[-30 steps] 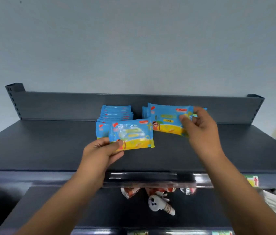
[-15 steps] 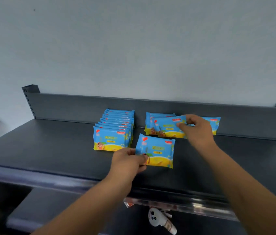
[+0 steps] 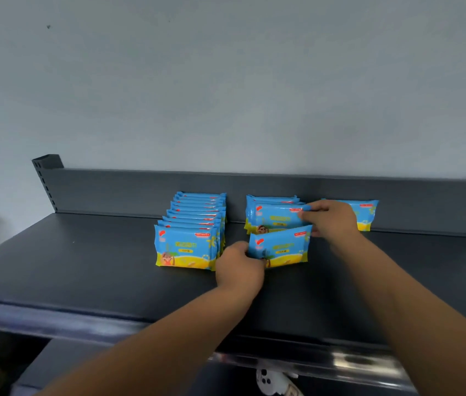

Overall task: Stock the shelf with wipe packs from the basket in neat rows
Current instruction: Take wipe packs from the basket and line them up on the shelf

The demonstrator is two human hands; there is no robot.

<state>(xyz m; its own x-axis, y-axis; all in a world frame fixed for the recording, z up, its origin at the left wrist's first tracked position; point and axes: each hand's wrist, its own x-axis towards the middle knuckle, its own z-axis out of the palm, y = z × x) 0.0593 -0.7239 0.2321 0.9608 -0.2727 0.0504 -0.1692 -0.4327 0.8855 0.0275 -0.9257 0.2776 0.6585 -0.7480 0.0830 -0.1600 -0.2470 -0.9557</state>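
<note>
Left hand point(image 3: 239, 267) grips the left edge of the glossy rectangular near pack point(image 3: 283, 247); right hand point(image 3: 332, 221) pinches the far pack point(image 3: 274, 217).

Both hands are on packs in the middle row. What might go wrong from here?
The front pack in the left hand sits skewed against the pack behind that the right hand pinches; released so, the row ends crooked. The right hand overlaps the lone pack at the back and may topple it on withdrawal.

Left hand point(image 3: 239, 267), right hand point(image 3: 332, 221) and forearms point(image 3: 169, 338) are bare.
</note>
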